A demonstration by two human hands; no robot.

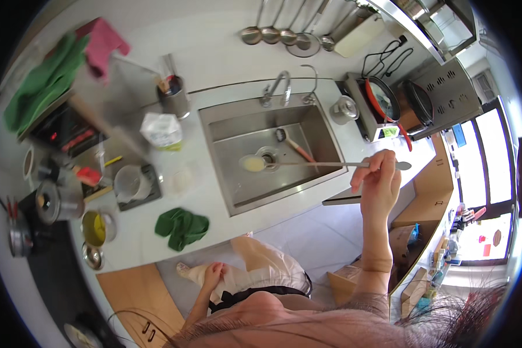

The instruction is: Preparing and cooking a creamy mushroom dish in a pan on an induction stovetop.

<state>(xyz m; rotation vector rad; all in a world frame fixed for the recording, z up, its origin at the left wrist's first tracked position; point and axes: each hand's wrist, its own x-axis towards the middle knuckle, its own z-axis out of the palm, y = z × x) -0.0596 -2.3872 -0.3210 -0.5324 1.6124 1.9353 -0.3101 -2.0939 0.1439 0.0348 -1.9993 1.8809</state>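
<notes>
My right hand (380, 176) grips a long metal spoon (322, 164) near the far end of its handle. The spoon's bowl holds something pale yellow and hangs over the stainless steel sink (248, 195), left of the drain (268, 154). A brush with a dark head and a wooden-looking handle (296, 148) lies inside the basin. Low in front of my light trousers, my left hand (215, 275) hangs loosely curled, and no object shows in it. A crumpled green cloth (182, 228) rests on the white counter (219, 228) to the left of the sink.
Behind the sink stands a curved faucet (282, 89). To its right are a lidded canister (344, 109) and a red pan (380, 100). On the left are a pot (58, 202), a clear jug (132, 182), a white bag (161, 130) and a utensil holder (174, 98). Ladles (270, 35) hang above.
</notes>
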